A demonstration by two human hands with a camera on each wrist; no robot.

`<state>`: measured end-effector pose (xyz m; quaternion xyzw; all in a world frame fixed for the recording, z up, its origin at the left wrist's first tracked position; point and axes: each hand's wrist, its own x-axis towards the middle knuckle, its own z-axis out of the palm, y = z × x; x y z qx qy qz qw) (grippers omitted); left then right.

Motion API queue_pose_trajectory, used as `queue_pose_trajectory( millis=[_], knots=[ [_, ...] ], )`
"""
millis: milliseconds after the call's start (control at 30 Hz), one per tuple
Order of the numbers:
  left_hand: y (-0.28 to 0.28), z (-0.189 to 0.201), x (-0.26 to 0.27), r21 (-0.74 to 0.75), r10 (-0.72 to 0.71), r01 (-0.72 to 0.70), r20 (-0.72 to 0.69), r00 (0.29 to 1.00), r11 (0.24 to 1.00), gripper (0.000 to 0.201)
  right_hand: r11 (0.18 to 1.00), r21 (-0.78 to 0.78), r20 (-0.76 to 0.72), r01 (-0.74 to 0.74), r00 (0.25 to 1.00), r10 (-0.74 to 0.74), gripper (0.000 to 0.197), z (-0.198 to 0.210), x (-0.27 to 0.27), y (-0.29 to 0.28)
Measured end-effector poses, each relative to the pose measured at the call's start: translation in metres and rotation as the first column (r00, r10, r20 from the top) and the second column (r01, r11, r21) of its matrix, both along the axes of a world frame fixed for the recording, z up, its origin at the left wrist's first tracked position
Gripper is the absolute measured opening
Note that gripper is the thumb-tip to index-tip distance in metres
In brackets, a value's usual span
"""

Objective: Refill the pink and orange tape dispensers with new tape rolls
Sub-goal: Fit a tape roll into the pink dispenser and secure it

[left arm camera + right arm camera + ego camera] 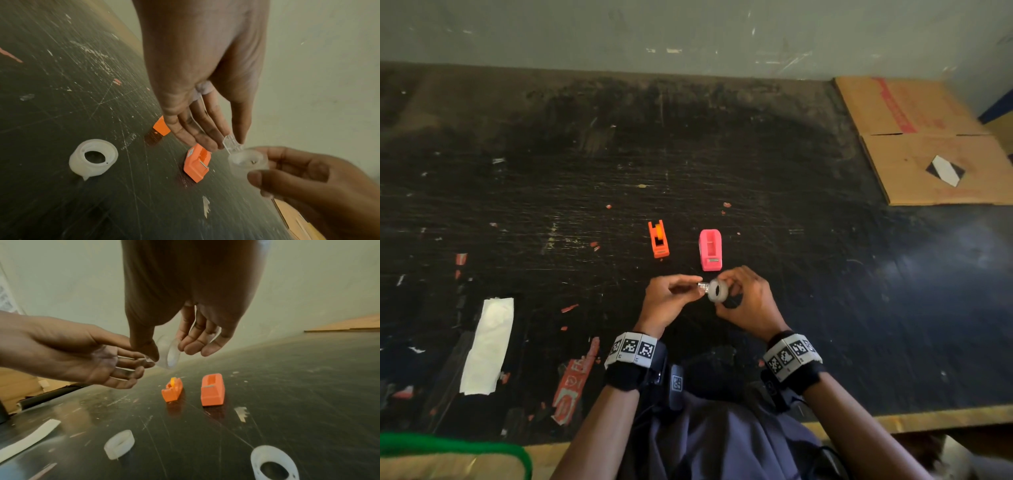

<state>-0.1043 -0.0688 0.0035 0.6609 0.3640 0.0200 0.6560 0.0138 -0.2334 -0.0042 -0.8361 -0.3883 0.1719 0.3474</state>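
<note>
1. Scratched black tabletop (756,164) against a pale green wall (688,31), flattened cardboard (935,144) off in the far right corner.
2. Both hands up over the near edge, meeting just in front of the pink dispenser (710,250).
3. Right hand (748,301) curled round a clear tape roll (718,291), thumb and fingers on its rim.
4. Left hand (669,299) pinching a small clear spindle piece (232,143) right at the roll's hole; can't tell if it's actually in.
5. Orange dispenser (659,240) just left of the pink one, orange core sitting in its slot.
6. Two more whitish rolls lying on the table: a wide one (119,444), plus another (93,158) close to the wrist cameras.
7. White strip (488,346) stuck down at the left.
</note>
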Motion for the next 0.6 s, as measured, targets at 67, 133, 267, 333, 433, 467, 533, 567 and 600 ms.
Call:
queue_pose_trajectory(
  millis=[67, 133, 267, 333, 433, 467, 533, 567, 600],
  knots=[
    [-0.002, -0.002, 0.001, 0.002, -0.009, 0.009, 0.022, 1.000, 1.000, 0.029, 1.000, -0.001, 0.019, -0.026, 0.999, 0.026, 0.045, 0.004, -0.001, 0.004],
    [-0.004, -0.004, 0.002, 0.006, -0.016, 0.015, 0.031, 0.999, 1.000, 0.029, 0.999, -0.012, 0.042, -0.038, 0.998, 0.039, 0.045, 0.006, -0.002, 0.008],
    [-0.005, -0.006, 0.002, -0.005, -0.009, 0.010, 0.082, 0.997, 1.000, 0.032, 0.999, 0.034, 0.056, -0.032, 0.998, 0.030, 0.047, 0.009, -0.005, 0.011],
    [-0.004, -0.007, 0.001, -0.033, 0.013, -0.010, 0.104, 0.995, 0.999, 0.032, 0.996, 0.081, 0.021, -0.030, 0.999, 0.029, 0.047, 0.011, -0.005, 0.011],
    [-0.003, -0.009, -0.001, -0.082, 0.037, -0.028, 0.111, 0.993, 0.996, 0.033, 0.991, 0.133, -0.063, -0.030, 0.997, 0.038, 0.048, 0.016, -0.004, 0.011],
    [-0.002, -0.010, -0.002, -0.094, 0.037, -0.027, 0.111, 0.993, 0.995, 0.033, 0.990, 0.141, -0.086, -0.031, 0.995, 0.043, 0.049, 0.017, -0.004, 0.011],
    [-0.002, -0.010, -0.003, -0.106, 0.042, -0.029, 0.123, 0.991, 0.994, 0.032, 0.988, 0.152, -0.106, -0.030, 0.993, 0.047, 0.051, 0.018, -0.003, 0.012],
    [-0.002, -0.010, -0.003, -0.107, 0.049, -0.035, 0.133, 0.990, 0.994, 0.031, 0.987, 0.159, -0.109, -0.027, 0.993, 0.044, 0.052, 0.018, -0.003, 0.012],
    [-0.002, -0.009, -0.004, -0.107, 0.056, -0.041, 0.142, 0.988, 0.993, 0.031, 0.986, 0.168, -0.114, -0.021, 0.993, 0.040, 0.052, 0.017, -0.003, 0.013]
  ],
)
